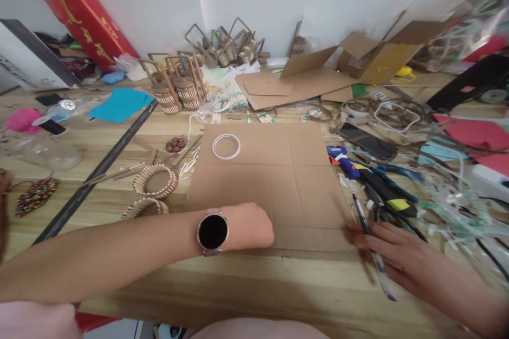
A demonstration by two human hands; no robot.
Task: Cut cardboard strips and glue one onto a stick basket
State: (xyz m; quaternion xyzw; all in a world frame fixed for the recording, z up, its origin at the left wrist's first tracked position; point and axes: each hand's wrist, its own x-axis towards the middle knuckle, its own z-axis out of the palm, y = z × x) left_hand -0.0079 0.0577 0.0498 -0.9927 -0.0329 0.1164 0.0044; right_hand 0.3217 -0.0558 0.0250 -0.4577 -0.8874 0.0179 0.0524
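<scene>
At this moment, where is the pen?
In the head view, the pen is toward the lower right, held in the right hand, just beyond the right edge of the cardboard sheet.

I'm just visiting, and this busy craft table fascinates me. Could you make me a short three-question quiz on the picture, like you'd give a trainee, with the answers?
1. Multiple choice: what lies on the brown rectangular cardboard sheet?
A) bright blue paper sheets
B) a thin, round white ring
C) a fluffy pink ball

2. True or false: the person wears a wristwatch with a round black face on the left wrist.

3. Fill in the blank: a slim black-and-grey pen is held in the person's ____ hand.

Key:
1. B
2. True
3. Right: the pen is in the right hand, beside the cardboard's edge.
</scene>
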